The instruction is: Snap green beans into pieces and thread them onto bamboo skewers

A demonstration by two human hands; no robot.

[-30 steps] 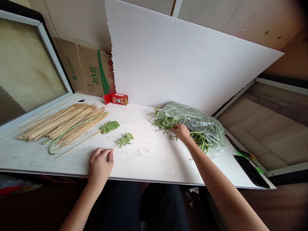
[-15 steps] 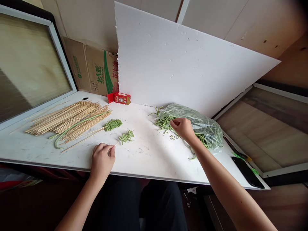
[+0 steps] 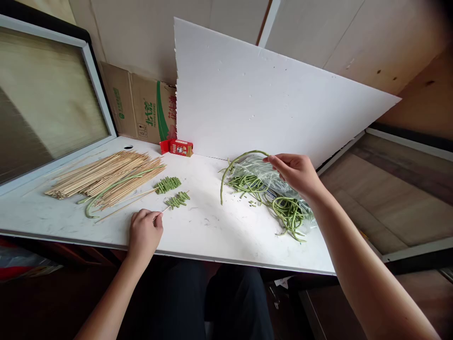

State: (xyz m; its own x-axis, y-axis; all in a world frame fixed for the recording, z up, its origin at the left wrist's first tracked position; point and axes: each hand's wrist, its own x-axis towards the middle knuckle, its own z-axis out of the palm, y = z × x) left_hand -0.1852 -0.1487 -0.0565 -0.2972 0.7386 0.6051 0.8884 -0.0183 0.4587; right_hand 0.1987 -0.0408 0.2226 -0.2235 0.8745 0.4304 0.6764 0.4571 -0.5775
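My left hand [image 3: 146,232] pinches a thin skewer near the table's front edge, and folded green bean pieces [image 3: 177,200] are threaded on its far end. Up at the right, my right hand [image 3: 295,171] grips one end of a long green bean [image 3: 226,170], which arcs left and hangs down. Below that hand lie a clear plastic bag [image 3: 253,165] and a tangle of long beans [image 3: 288,212]. A second skewer of bean pieces [image 3: 168,184] rests on the table, its stick pointing left.
Many bare wooden skewers [image 3: 102,174] lie at the left with a long bean [image 3: 106,189] across them. Behind are a small red box [image 3: 181,148], a cardboard box [image 3: 141,106] and a white board [image 3: 269,89] leaning on the wall. The white table [image 3: 205,236] ends near my knees.
My right hand has moved right and up from the bean pile, drawing out one long bean. The bag is pushed back, showing more beans. My left hand has shifted slightly left with its skewer.
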